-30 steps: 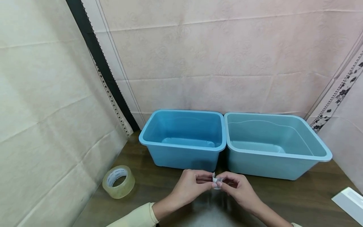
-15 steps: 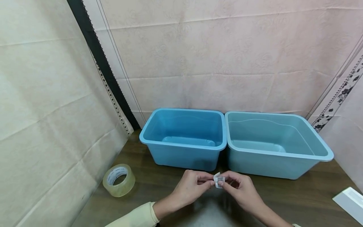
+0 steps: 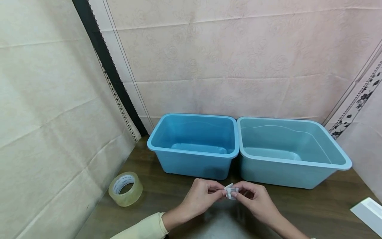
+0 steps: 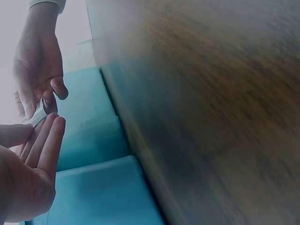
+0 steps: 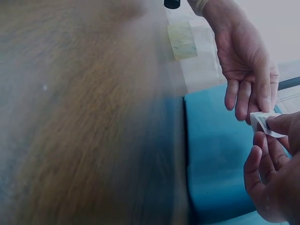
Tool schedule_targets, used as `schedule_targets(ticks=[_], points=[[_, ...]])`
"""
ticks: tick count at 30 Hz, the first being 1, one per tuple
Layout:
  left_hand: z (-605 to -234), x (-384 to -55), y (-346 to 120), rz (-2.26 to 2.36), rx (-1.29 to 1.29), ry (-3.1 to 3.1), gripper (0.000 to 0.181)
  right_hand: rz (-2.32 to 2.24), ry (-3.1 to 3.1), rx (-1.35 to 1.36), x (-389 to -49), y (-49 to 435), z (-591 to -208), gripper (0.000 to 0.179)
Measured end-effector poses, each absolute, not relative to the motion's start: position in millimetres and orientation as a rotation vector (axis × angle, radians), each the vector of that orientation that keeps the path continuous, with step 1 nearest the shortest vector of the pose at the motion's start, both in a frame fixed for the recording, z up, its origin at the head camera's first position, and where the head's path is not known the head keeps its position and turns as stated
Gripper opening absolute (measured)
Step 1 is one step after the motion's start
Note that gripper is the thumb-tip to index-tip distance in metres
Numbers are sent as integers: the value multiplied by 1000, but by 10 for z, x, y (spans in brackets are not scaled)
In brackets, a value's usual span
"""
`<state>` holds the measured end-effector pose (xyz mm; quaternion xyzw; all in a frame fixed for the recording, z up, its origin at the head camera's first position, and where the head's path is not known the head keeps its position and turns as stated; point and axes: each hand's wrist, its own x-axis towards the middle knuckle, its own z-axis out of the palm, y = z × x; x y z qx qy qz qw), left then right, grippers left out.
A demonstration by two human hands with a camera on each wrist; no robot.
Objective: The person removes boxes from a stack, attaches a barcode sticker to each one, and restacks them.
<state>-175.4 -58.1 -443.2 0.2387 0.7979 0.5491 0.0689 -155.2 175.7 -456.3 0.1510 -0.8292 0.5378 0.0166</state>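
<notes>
From the head view, my left hand and my right hand meet just above the wooden table, both pinching a small white piece of tape between thumb and fingertips. It sits right in front of the gap between the two blue bins, which stand side by side against the wall. A roll of clear tape lies well off to my left, and a white box sits at the table's right edge.

In the left wrist view, my left fingers look fairly straight beside the white piece, with my right hand holding it from above.

In the right wrist view, my right hand's fingers curl around the piece; my left hand touches it, though the blur makes its grip hard to judge.
</notes>
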Motion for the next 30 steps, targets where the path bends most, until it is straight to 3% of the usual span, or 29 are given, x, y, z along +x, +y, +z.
schedule_targets(ticks=[13, 22, 30], points=[[-4414, -1783, -880, 1588, 690, 2573, 10, 1802, -2631, 219, -1561, 1951, -4607, 22], [-4393, -1796, -1018, 1522, 710, 2702, 9, 2015, -2946, 591, -1577, 2023, -4884, 19], [-4390, -1797, -1022, 1493, 781, 2783, 7, 1633, -3180, 611, -1481, 1926, -4940, 18]])
